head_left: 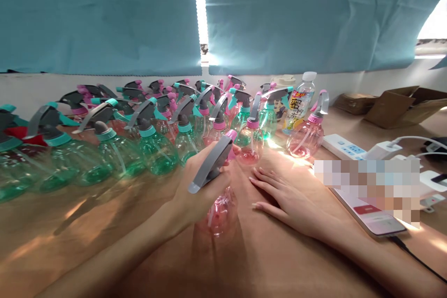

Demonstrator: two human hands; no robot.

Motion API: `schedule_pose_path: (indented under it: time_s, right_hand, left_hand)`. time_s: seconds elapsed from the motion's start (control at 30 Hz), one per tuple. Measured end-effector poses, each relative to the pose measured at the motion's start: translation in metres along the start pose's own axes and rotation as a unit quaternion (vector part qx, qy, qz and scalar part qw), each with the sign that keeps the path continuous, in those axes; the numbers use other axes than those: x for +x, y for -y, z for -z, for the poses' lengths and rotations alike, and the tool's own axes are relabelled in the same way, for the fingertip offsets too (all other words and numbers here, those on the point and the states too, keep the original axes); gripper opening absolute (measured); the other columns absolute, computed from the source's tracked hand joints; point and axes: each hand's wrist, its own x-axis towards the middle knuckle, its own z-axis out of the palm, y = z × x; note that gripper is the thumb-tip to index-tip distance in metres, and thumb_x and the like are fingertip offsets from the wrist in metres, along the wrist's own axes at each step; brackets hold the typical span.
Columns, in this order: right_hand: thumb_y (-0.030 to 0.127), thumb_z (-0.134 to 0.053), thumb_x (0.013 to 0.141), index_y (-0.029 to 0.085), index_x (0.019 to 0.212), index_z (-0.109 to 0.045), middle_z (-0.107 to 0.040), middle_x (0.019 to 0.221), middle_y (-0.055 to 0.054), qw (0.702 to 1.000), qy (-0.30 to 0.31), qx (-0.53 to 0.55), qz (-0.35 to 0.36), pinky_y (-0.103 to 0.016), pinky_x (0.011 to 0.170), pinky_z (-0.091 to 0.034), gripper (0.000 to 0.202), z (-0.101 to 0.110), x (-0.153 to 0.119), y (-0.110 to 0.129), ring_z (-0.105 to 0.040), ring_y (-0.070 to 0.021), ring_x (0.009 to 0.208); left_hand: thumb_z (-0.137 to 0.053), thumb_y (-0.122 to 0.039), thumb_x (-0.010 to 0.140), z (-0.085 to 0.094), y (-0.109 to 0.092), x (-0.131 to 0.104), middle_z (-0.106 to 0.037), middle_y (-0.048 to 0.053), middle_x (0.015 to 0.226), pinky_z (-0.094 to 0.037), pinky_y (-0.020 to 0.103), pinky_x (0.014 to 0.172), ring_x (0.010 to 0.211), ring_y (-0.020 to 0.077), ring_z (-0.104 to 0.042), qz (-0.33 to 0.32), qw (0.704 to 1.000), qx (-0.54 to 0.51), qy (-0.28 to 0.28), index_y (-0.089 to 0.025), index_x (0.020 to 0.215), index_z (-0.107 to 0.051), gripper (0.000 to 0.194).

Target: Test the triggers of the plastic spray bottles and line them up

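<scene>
My left hand (197, 186) is wrapped round the neck of a pink spray bottle (220, 214) with a grey trigger head. The bottle stands near the middle of the table, its lower body showing beneath my hand. Flat on the table to its right lies my right hand (279, 195), fingers stretched out and holding nothing. Just beyond the hands stand a pink spray bottle (249, 144) and, farther right, another pink bottle (307, 137). Green spray bottles, one of them a green bottle (157, 151) with a turquoise collar, line up on the left.
More pink and green sprayers crowd the back. A labelled drink bottle (300, 102) stands by a lidded cup (281, 98). At right are a power strip (342, 146) with chargers, a phone (370, 214) on a cable and an open cardboard box (401, 107). Blue-green curtains (104, 18) hang behind.
</scene>
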Motion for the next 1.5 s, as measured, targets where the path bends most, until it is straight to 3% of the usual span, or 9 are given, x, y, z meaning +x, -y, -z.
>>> schedule_pose_path:
  time_s: [0.27,0.5,0.77,1.0,1.13,1.5]
  right_hand:
    - [0.062,-0.042,0.093,0.021,0.145,-0.042,-0.033,0.155,-0.009,1.0,-0.002,-0.002,0.007,-0.055,0.117,-0.022,0.067,-0.0005,-0.0007,-0.0011,-0.026,-0.0294,0.144]
    - [0.06,-0.044,0.093,0.024,0.145,-0.042,-0.035,0.154,-0.008,1.0,-0.011,0.007,0.01,-0.055,0.117,-0.023,0.064,-0.0017,-0.0009,-0.0021,-0.027,-0.0295,0.144]
    - [0.062,-0.043,0.093,0.022,0.147,-0.04,-0.035,0.154,-0.008,1.0,-0.005,-0.001,0.01,-0.053,0.117,-0.022,0.067,-0.0016,-0.0006,-0.0027,-0.026,-0.0281,0.144]
    - [0.061,-0.044,0.092,0.024,0.146,-0.041,-0.036,0.154,-0.008,1.0,-0.01,0.004,0.011,-0.055,0.117,-0.022,0.066,-0.0015,-0.0011,-0.0024,-0.026,-0.0293,0.144]
    - [0.061,-0.043,0.093,0.024,0.146,-0.041,-0.035,0.154,-0.008,1.0,-0.007,0.003,0.009,-0.055,0.117,-0.022,0.065,-0.0013,-0.001,-0.002,-0.026,-0.0288,0.144]
    - [0.064,-0.039,0.093,0.019,0.146,-0.04,-0.03,0.156,-0.009,1.0,0.023,-0.01,0.001,-0.053,0.117,-0.021,0.07,0.0034,-0.0004,0.0,-0.023,-0.0278,0.145]
  left_hand:
    - [-0.052,-0.019,0.074,-0.003,0.0019,-0.001,-0.047,-0.004,0.068,-0.043,0.028,0.062,0.06,0.0128,-0.046,-0.006,1.0,0.003,-0.002,-0.022,0.075,-0.054,0.003]
    - [-0.051,-0.017,0.072,-0.0033,0.001,0.0004,-0.046,-0.004,0.066,-0.036,0.026,0.053,0.054,0.0113,-0.04,-0.014,1.0,-0.008,-0.005,-0.022,0.076,-0.051,0.006]
    - [-0.052,-0.017,0.072,-0.0032,0.0008,-0.0001,-0.051,-0.004,0.066,-0.039,0.026,0.053,0.055,0.0122,-0.046,-0.001,1.0,-0.012,-0.01,-0.022,0.074,-0.055,0.006]
    - [-0.051,-0.016,0.074,-0.0021,-0.001,0.0005,-0.056,-0.002,0.073,-0.044,0.027,0.061,0.059,0.0132,-0.046,-0.004,1.0,-0.006,0.005,-0.023,0.105,-0.063,0.033]
    - [-0.051,-0.015,0.074,-0.002,-0.0004,0.0014,-0.057,-0.002,0.075,-0.045,0.027,0.063,0.06,0.0137,-0.046,-0.015,1.0,-0.005,0.006,-0.024,0.107,-0.064,0.037]
    - [-0.049,-0.017,0.074,-0.0007,-0.0009,0.0022,-0.045,-0.003,0.067,-0.038,0.027,0.055,0.057,0.0136,-0.038,-0.029,0.999,0.001,0.013,-0.026,0.103,-0.065,0.035]
